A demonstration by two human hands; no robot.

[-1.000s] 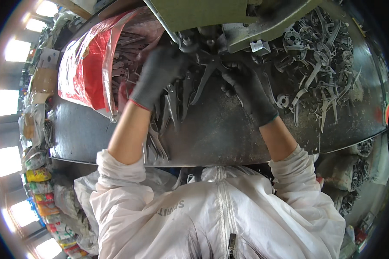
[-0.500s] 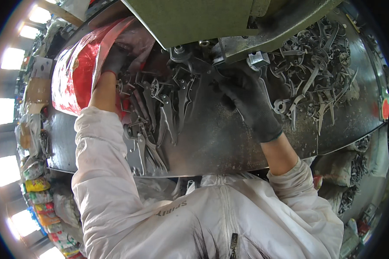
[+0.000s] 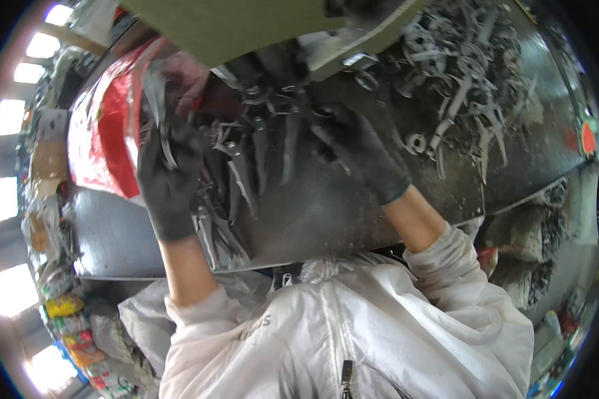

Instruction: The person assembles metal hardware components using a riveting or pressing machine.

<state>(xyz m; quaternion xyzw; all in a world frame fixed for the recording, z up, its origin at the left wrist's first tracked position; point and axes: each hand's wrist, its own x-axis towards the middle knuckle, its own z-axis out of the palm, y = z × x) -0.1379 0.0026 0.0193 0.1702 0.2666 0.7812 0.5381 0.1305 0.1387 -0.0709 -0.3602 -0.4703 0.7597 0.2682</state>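
My left hand (image 3: 170,183), in a dark glove, is closed around a thin curved metal lever (image 3: 155,96) at the mouth of a red and white plastic bag (image 3: 116,130). My right hand (image 3: 363,149), also gloved, has its fingers curled below the green machine (image 3: 266,30). A greyish strip shows at those fingers, too blurred to name. Between the hands lie several locking-plier handles (image 3: 241,179), spread across the dark metal table (image 3: 306,219).
A heap of loose metal levers and ring-shaped parts (image 3: 469,73) covers the table's right side. The machine's body overhangs the far middle. At the right edge is a red round thing (image 3: 588,137). Stacked sacks (image 3: 63,306) line the left.
My left hand has come out of the bag toward me, now with a metal lever in it. My right hand has shifted slightly left. The whole view has tilted a little.
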